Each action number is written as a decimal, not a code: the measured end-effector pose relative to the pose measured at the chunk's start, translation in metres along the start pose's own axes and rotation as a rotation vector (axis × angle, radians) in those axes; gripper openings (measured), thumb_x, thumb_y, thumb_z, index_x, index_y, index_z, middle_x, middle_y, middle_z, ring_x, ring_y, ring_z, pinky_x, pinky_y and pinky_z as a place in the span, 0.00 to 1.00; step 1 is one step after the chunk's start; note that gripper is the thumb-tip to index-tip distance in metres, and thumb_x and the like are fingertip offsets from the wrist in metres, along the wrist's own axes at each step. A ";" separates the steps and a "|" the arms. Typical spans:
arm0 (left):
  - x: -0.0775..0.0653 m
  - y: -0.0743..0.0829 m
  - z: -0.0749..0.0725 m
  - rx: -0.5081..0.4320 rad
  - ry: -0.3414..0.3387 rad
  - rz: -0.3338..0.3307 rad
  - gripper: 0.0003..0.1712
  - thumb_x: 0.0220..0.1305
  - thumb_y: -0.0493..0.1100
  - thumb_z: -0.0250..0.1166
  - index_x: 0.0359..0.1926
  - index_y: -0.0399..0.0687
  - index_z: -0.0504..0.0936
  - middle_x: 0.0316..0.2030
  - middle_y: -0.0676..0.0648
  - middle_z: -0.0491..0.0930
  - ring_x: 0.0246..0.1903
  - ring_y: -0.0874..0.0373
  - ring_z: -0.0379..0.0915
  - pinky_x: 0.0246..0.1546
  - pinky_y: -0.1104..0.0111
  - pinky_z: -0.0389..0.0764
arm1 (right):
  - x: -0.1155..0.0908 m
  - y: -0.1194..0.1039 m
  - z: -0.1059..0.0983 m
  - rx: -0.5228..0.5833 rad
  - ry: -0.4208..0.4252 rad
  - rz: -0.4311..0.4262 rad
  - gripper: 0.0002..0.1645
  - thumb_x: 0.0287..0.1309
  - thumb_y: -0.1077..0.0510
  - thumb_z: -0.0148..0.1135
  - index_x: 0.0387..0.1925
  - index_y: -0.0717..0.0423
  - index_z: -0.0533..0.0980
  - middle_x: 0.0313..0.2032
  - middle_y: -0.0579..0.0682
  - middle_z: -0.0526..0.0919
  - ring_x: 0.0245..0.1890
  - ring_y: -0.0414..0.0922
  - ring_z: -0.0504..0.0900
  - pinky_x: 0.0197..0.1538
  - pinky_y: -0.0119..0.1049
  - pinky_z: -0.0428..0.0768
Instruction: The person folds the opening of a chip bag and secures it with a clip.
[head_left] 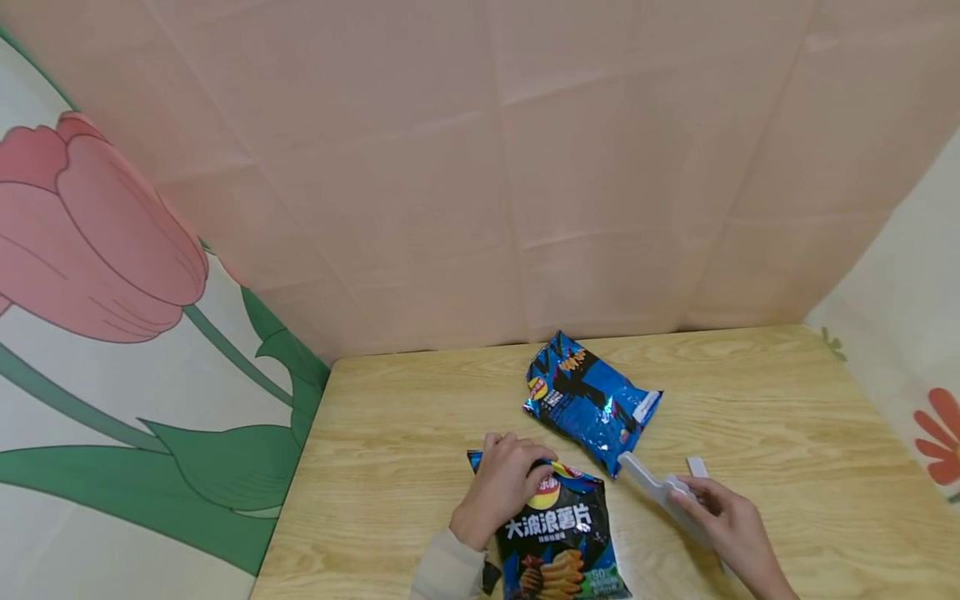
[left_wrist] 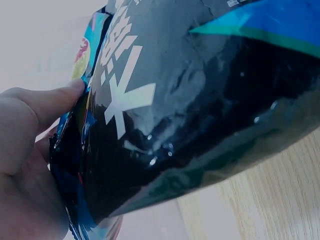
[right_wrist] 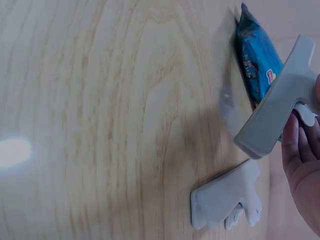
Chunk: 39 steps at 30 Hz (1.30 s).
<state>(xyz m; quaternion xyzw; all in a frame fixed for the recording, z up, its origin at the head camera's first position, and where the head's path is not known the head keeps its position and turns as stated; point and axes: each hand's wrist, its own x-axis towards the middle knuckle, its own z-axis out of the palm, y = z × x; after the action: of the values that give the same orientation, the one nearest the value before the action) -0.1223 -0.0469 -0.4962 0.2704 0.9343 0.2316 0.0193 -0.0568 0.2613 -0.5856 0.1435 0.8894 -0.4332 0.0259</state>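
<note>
My left hand [head_left: 506,483] grips the top edge of a black and blue potato chip bag [head_left: 558,546] near the table's front. In the left wrist view, the thumb presses on the folded top of that bag [left_wrist: 185,110], and the other fingers are largely hidden behind it. To the right, my right hand [head_left: 731,521] holds a long white bag clip [head_left: 649,482] by its middle, between thumb and fingers. The right wrist view shows this held clip [right_wrist: 275,107] raised over the table, its long bars together.
A second white bag clip [right_wrist: 225,195] lies on the wooden table [head_left: 390,425], partly behind my right hand in the head view. Farther back lies another blue chip bag [head_left: 588,404]. A pink cloth backdrop [head_left: 420,208] hangs behind the table.
</note>
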 end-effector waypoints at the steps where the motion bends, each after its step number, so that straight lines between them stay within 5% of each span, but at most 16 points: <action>1: 0.000 0.000 0.000 0.000 0.000 0.000 0.09 0.66 0.50 0.66 0.45 0.63 0.89 0.40 0.62 0.87 0.28 0.70 0.63 0.40 0.70 0.59 | 0.000 -0.001 0.001 0.012 0.003 0.000 0.27 0.63 0.45 0.66 0.53 0.62 0.80 0.42 0.59 0.88 0.31 0.30 0.78 0.34 0.25 0.76; 14: 0.000 0.000 0.000 0.001 -0.011 0.002 0.09 0.68 0.49 0.65 0.46 0.62 0.88 0.42 0.62 0.87 0.29 0.69 0.64 0.40 0.70 0.59 | -0.007 -0.014 0.008 0.124 0.090 -0.112 0.15 0.59 0.57 0.70 0.45 0.63 0.84 0.35 0.55 0.89 0.28 0.27 0.78 0.31 0.25 0.77; 39: 0.000 0.000 -0.001 0.024 -0.005 0.012 0.10 0.68 0.48 0.64 0.47 0.62 0.88 0.42 0.61 0.87 0.30 0.69 0.65 0.41 0.70 0.60 | -0.014 -0.039 0.007 0.157 -0.015 -0.085 0.16 0.61 0.56 0.68 0.46 0.62 0.83 0.33 0.48 0.88 0.29 0.30 0.79 0.34 0.27 0.78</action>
<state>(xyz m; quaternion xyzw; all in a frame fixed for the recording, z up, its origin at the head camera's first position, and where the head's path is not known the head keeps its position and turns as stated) -0.1224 -0.0473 -0.4956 0.2770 0.9352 0.2198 0.0171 -0.0549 0.2303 -0.5576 0.1040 0.8578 -0.5034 0.0027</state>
